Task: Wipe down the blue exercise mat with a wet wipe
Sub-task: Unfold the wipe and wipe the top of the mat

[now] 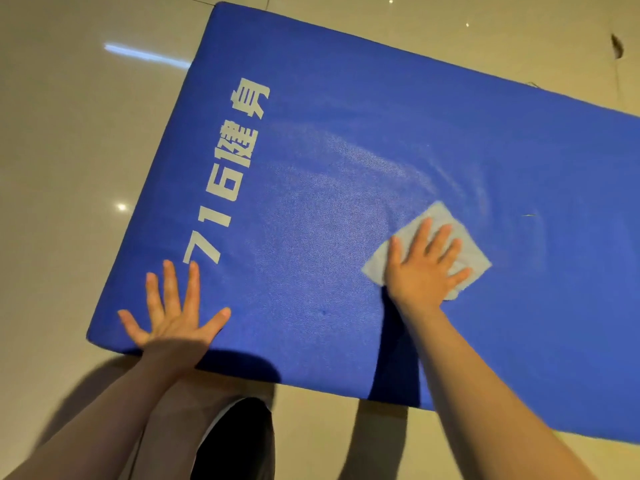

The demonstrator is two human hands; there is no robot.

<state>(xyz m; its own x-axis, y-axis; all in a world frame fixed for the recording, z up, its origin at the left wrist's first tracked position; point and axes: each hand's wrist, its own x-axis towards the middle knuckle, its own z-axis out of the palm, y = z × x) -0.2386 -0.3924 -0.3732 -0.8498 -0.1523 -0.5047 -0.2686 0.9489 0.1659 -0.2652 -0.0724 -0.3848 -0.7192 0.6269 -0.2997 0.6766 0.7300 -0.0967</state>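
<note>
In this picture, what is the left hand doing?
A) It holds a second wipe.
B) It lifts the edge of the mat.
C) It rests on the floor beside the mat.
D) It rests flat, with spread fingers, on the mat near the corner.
D: the left hand lies open with straight, spread fingers on the blue mat near its corner, while the right hand presses the wet wipe.

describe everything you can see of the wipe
The wipe is a pale, whitish sheet, thin and soft-looking, lying flat in a rough diamond shape on the blue mat, right of the mat's white lettering. The right hand presses on it with fingers spread straight, covering its middle and near corner; its far and side corners show. Faint lighter streaks on the mat lie beyond it.
</note>
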